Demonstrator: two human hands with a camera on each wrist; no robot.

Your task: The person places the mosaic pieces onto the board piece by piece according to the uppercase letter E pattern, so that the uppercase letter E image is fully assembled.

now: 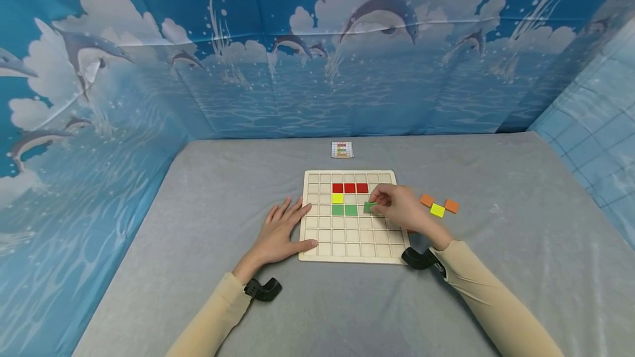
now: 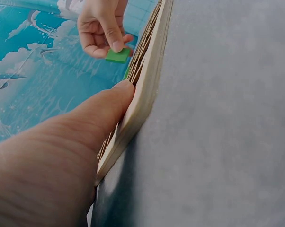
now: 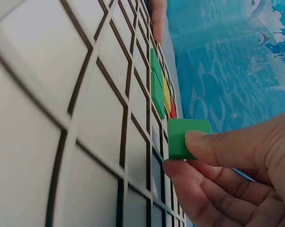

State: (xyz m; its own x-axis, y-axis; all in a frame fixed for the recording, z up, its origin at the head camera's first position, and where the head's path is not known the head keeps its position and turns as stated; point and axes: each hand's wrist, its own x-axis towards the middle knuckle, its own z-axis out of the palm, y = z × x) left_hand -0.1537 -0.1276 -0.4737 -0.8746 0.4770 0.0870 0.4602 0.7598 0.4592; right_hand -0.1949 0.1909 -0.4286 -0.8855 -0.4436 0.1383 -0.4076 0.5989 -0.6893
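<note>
Head view: the right hand (image 1: 399, 207) pinched 1 green tile (image 1: 368, 207) over the board (image 1: 353, 248), just right of 2 green squares (image 1: 338, 210) and roughly in line with their row; the left hand (image 1: 279, 234), fingers spread, touched the board's left side, farther from the tile. Left wrist: the tile hung raised off the board. Right wrist: the pinched tile's squarish face showed no long axis.

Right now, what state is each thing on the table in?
Board: flat on table, partly filled.
Held green tile: above board, unseated.
Right grip: pinching held green tile.
Left grip: spread, touching board's left edge.
Three red tiles: seated in a row.
Two green tiles: seated side by side.
Yellow tile: seated between red and green.
Two orange tiles: loose, right of board.
Second yellow tile: loose beside orange.
Card: flat beyond board.
</note>
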